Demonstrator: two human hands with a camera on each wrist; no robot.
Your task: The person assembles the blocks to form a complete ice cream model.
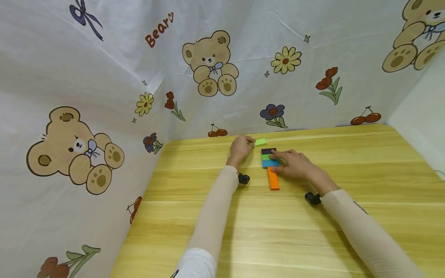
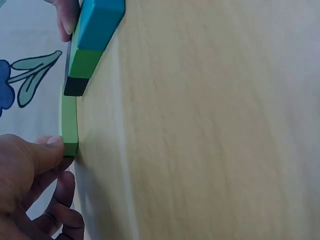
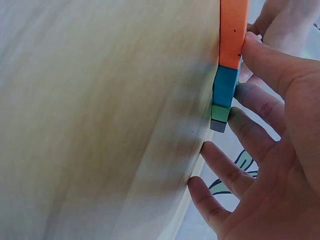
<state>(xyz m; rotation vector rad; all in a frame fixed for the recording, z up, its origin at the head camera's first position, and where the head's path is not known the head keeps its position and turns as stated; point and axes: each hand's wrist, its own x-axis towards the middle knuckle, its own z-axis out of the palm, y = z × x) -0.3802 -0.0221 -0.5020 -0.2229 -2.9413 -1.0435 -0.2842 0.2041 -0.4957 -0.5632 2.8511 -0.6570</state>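
At the far side of the table, my left hand (image 1: 241, 148) pinches the left end of a light green block (image 1: 260, 142) between thumb and finger. That block lies flat on the wood. Just nearer, a dark purple block (image 1: 269, 151), a green block (image 1: 265, 157) and a blue block (image 1: 269, 163) lie side by side. From the blue one, an orange block (image 1: 273, 179) extends lengthwise toward me. My right hand (image 1: 297, 166) spreads over the right side of this group. In the right wrist view, its thumb touches the orange block (image 3: 233, 32), with fingers along the blue block (image 3: 225, 86) and green block (image 3: 220, 112).
The wooden table (image 1: 295, 239) spreads in front of me and to both sides. Behind it and on the left hangs a white cloth (image 1: 250, 88) printed with bears and flowers. Black wrist cameras, one on the left (image 1: 244, 178) and one on the right (image 1: 312, 199), sit low over the table.
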